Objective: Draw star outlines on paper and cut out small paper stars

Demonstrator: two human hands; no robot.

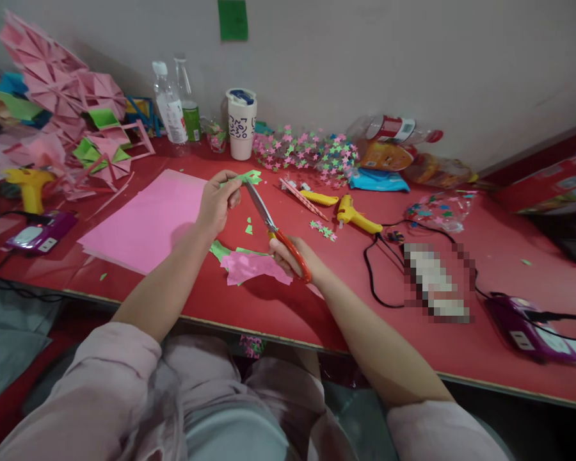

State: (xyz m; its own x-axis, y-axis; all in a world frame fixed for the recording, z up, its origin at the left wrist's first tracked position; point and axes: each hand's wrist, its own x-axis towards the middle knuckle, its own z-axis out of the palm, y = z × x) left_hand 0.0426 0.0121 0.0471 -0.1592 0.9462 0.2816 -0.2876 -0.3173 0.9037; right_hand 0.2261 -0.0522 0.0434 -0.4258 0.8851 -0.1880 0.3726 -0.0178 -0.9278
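Note:
My left hand (219, 200) is closed in a pinch on a small green paper piece (249, 177), held above the red table (278, 307). My right hand (292, 257) grips orange-handled scissors (277, 232); their blades point up and left and meet the green piece. Below the hands lie a crumpled pink paper scrap (252, 267) and green offcuts (219, 250). A large pink paper sheet (148, 221) lies flat to the left of my left forearm.
A yellow glue gun (355, 216) with a black cord lies right of the scissors, another (29, 186) at far left. Bottles (170, 109), a white cup (241, 123), a pile of paper stars (307, 150) and folded pink paper shapes (62, 83) line the wall. Purple boxes (528, 330) sit at both ends.

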